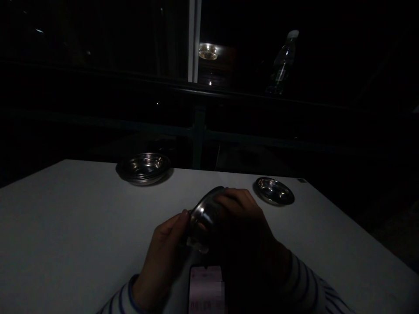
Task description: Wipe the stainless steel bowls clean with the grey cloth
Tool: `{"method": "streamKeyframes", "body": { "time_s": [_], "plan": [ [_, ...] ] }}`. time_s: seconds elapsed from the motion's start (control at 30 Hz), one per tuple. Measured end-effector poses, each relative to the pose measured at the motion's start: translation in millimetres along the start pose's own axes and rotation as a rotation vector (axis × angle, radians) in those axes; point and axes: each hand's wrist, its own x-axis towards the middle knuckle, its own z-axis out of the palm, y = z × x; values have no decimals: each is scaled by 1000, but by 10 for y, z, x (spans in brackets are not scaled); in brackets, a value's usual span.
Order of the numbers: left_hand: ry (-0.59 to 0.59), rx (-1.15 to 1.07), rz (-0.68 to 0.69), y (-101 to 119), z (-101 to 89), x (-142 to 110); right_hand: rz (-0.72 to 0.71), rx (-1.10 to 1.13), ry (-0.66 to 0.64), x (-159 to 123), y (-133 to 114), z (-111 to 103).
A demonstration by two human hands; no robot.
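Note:
A shiny metal bowl [203, 216] is tilted on its side between my hands, above the white table. My left hand [166, 246] grips its left rim, the thumb lying along the edge. Over the bowl's upper right side curl the fingers of my right hand [247, 218], which is mostly in deep shadow. Something small and pale [197, 245] shows just below the bowl; I cannot make out what it is. A stack of metal bowls [144, 169] stands at the table's far left edge, and a single metal bowl [273, 191] sits at the far right.
Close to me on the white table [81, 226] lies a phone [205, 288] with its screen lit. Beyond the table is a dark window with a pale upright frame [194, 41]. A clear bottle with a white cap [284, 63] stands there on the right.

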Motion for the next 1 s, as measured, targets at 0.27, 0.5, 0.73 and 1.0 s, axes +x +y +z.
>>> {"method": "streamKeyframes", "body": {
  "time_s": [0.27, 0.5, 0.73, 1.0],
  "plan": [
    [79, -29, -30, 18, -27, -2, -120, 30, -88, -42, -116, 98],
    [85, -23, -57, 10, -15, 9, 32, -23, -69, -25, 97, 4],
    [84, -38, -52, 7, -42, 30, -96, 35, -182, -48, -85, 76],
    [-10, -35, -39, 0, -45, 45, 41, 7, 50, -20, 5, -13]
  ]
}}
